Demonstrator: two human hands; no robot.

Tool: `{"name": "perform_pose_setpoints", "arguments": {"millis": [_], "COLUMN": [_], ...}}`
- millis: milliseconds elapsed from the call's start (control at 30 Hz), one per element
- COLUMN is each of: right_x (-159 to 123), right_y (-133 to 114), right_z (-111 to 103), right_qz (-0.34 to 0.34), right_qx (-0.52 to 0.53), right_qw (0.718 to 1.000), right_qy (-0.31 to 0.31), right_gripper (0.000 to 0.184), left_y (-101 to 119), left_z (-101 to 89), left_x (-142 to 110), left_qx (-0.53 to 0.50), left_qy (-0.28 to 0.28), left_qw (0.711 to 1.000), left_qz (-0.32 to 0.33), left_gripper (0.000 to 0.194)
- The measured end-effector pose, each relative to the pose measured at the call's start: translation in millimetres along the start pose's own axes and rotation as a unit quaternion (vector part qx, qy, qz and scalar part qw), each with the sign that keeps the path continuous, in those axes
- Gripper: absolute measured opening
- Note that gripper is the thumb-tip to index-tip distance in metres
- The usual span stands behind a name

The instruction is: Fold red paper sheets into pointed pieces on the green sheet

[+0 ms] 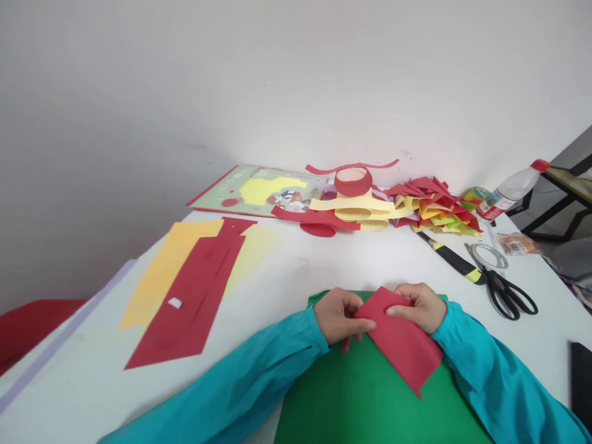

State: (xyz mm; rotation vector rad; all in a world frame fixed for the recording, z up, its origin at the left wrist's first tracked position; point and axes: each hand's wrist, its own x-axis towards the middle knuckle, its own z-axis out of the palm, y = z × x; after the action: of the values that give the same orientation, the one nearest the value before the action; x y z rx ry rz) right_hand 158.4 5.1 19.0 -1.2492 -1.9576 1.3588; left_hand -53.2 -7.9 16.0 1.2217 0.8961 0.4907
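Note:
Both my hands hold a folded piece of red paper (pixel 401 342) over a green sheet (pixel 365 394) at the near edge of the white table (pixel 296 265). My left hand (pixel 340 316) pinches the paper's left corner. My right hand (pixel 419 305) grips its upper edge, fingers curled over it. The paper slants down to the right and ends in a ragged point. Both sleeves are teal.
Red and yellow paper sheets (pixel 189 290) lie at left. A booklet (pixel 259 191), red and yellow paper rings and strips (pixel 354 203) and folded scraps (pixel 435 206) sit at the back. Black scissors (pixel 502 287), a tape roll (pixel 485 254), a knife (pixel 451 258) and a bottle (pixel 511 188) are at right.

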Motion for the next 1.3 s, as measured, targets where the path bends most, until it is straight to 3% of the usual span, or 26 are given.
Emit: {"name": "perform_pose_setpoints", "arguments": {"millis": [67,167,267,367,433,467,533,600,667,700,767,833,900,1100,1300], "right_x": [1.9,-2.4,-13.0,-20.9,-21.6,-20.9,-19.1,-18.4,-19.5,-20.5,-23.0,-25.4,-27.2,-29.3,-27.2], "right_y": [2.5,-4.4,-20.4,-31.0,-30.7,-29.2,-26.5,-27.4,-32.8,-36.6,-44.5,-51.0,-55.5,-61.0,-59.5], "right_z": [-4.7,-9.4,-7.3,5.4,15.5,19.1,21.9,20.0,17.0,16.0,15.4,15.9,16.5,19.1,21.0], "right_qz": [0.007,-0.06,-0.19,-0.271,-0.323,-0.344,-0.361,-0.36,-0.354,-0.351,-0.342,-0.327,-0.313,-0.308,-0.258], "right_qx": [-0.005,-0.122,-0.255,-0.387,-0.471,-0.497,-0.516,-0.503,-0.47,-0.45,-0.407,-0.368,-0.336,-0.297,-0.209], "right_qw": [1.0,0.983,0.92,0.857,0.793,0.763,0.737,0.745,0.772,0.788,0.822,0.855,0.877,0.894,0.94], "right_qy": [0.009,0.125,0.23,0.204,0.213,0.228,0.247,0.251,0.24,0.229,0.201,0.166,0.141,0.136,0.081], "right_gripper": [0.043,0.042,0.039,0.038,0.027,0.018,0.017,0.019,0.018,0.016,0.015,0.016,0.016,0.015,0.026], "left_y": [1.2,3.8,5.7,5.9,5.8,6.2,8.7,13.3,18.6,20.8,23.2,23.4,23.0,25.3,23.4], "left_z": [-1.6,-3.1,-3.8,-1.4,2.2,4.1,6.7,6.5,3.9,2.5,0.4,0.3,1.9,7.0,8.5], "left_x": [1.4,4.2,7.0,8.2,6.4,4.4,-1.6,-8.7,-14.2,-15.9,-17.1,-16.7,-16.7,-21.8,-21.6], "left_qx": [-0.026,-0.075,-0.118,-0.171,-0.183,-0.17,-0.091,0.031,0.121,0.148,0.173,0.17,0.143,0.093,0.049], "left_qy": [-0.001,0.036,0.117,0.155,0.149,0.153,0.211,0.323,0.384,0.37,0.283,0.193,0.156,0.132,0.122], "left_qw": [0.999,0.996,0.986,0.973,0.971,0.973,0.973,0.935,0.865,0.843,0.835,0.851,0.867,0.895,0.911], "left_qz": [-0.026,-0.039,-0.028,-0.031,-0.04,-0.038,0.014,0.142,0.299,0.362,0.439,0.457,0.451,0.416,0.39], "left_gripper": [0.044,0.045,0.041,0.039,0.041,0.043,0.046,0.043,0.038,0.04,0.036,0.018,0.011,0.013,0.008]}}
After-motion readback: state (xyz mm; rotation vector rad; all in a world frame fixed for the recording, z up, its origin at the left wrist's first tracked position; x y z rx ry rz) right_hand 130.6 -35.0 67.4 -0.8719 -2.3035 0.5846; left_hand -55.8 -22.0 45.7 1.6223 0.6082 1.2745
